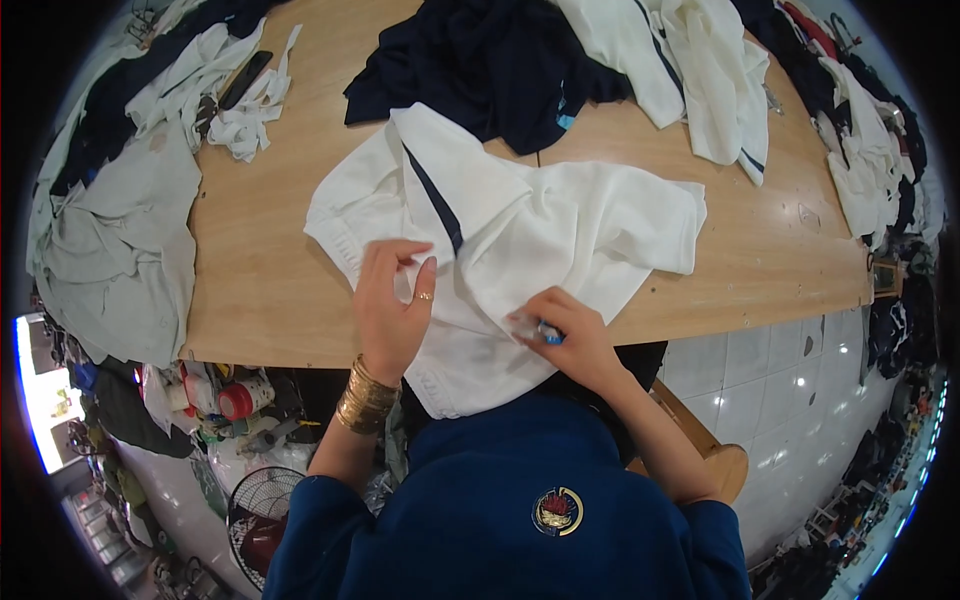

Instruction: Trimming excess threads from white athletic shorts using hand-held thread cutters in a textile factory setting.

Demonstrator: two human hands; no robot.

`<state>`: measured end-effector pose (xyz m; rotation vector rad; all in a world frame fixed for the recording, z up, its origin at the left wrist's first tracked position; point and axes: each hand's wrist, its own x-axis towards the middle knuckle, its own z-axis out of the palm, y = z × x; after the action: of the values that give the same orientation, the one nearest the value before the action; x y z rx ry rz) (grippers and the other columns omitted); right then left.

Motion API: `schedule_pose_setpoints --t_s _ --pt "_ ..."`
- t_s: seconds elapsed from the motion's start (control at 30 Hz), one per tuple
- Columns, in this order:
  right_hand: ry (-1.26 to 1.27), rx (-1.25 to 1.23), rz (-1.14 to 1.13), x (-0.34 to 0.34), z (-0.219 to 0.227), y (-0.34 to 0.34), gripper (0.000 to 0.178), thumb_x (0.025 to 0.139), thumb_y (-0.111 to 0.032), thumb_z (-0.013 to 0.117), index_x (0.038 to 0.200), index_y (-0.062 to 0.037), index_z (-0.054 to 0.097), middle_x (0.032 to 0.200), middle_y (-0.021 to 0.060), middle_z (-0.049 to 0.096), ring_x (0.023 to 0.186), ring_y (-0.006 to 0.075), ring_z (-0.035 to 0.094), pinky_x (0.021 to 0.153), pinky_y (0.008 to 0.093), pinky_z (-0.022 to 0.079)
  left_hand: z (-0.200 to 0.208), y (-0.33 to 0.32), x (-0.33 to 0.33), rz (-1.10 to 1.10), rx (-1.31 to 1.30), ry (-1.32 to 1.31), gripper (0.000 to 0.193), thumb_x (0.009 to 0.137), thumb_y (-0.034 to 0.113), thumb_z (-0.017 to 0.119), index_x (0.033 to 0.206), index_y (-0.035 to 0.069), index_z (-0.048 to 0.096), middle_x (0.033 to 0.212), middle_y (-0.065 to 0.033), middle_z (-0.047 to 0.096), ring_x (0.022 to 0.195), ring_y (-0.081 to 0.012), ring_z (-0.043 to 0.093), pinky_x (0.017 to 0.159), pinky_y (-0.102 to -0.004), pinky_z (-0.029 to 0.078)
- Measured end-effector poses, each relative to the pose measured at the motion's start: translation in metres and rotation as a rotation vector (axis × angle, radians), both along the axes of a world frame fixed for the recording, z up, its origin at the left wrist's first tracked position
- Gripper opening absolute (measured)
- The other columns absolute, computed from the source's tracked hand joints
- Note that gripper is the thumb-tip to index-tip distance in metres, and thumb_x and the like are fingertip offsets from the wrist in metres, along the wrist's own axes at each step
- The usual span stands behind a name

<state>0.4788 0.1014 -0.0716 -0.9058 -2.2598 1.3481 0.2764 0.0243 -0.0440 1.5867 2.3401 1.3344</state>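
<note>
A white garment [590,215] with a dark navy stripe and a ribbed elastic edge is spread in loose folds over the table's front edge, its lower end hanging toward my lap. My left hand [393,305], with a ring and a wide gold bracelet at the wrist, is over its left part. The fingers are curved, with the thumb apart from them, and nothing shows between them. To the right, my right hand [572,335] is closed around a small tool with a blue part [550,334], close above the cloth. The fingers hide most of that tool and its tip is blurred.
The wooden table [265,290] bears a dark navy garment [470,65], more white garments [705,85] at the far right, and pale grey cloth [130,250] at the left. White strips [250,115] lie by a dark phone-like object [245,80]. A fan [262,510] stands below left.
</note>
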Motion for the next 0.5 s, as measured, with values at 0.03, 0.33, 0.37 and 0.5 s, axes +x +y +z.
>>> schedule_pose_setpoints --t_s 0.03,0.33,0.37,0.5 --pt "-0.001 -0.031 0.111 0.004 0.000 -0.003 0.020 0.069 0.000 0.064 0.089 -0.0029 0.061 0.079 0.0072 0.055 0.071 0.0215 0.056 0.062 0.0263 0.043 0.004 -0.006 0.003 -0.048 -0.101 -0.230 0.015 0.076 0.009 0.062 0.089 0.003 0.060 0.082 -0.0072 0.060 0.073 -0.0201 0.054 0.068 -0.0296 0.043" --pt "0.079 -0.058 -0.158 0.012 0.005 -0.009 0.025 0.065 0.007 0.062 0.087 -0.0039 0.063 0.073 0.0058 0.053 0.066 0.0173 0.055 0.058 0.0250 0.042 -0.019 -0.014 0.025 -0.133 -0.529 -0.946 0.021 0.085 0.015 0.056 0.096 -0.003 0.057 0.068 -0.0045 0.060 0.044 -0.0059 0.048 0.041 -0.0201 0.039" --pt "0.118 -0.065 -0.174 0.010 0.005 -0.010 0.023 0.066 0.007 0.062 0.087 -0.0036 0.063 0.071 0.0061 0.053 0.065 0.0174 0.055 0.058 0.0248 0.042 -0.026 -0.012 0.028 -0.164 -0.519 -0.959 0.021 0.086 0.016 0.056 0.096 -0.002 0.056 0.066 -0.0034 0.058 0.045 -0.0055 0.048 0.042 -0.0198 0.039" --pt "0.089 -0.049 -0.179 0.006 0.020 -0.009 0.020 0.070 0.000 0.065 0.089 -0.0053 0.062 0.070 0.0061 0.053 0.064 0.0178 0.054 0.057 0.0245 0.042 -0.036 -0.008 0.037 -0.156 -0.316 -1.406 0.019 0.085 0.020 0.057 0.090 0.001 0.055 0.068 -0.0015 0.056 0.053 -0.0072 0.053 0.047 -0.0191 0.040"
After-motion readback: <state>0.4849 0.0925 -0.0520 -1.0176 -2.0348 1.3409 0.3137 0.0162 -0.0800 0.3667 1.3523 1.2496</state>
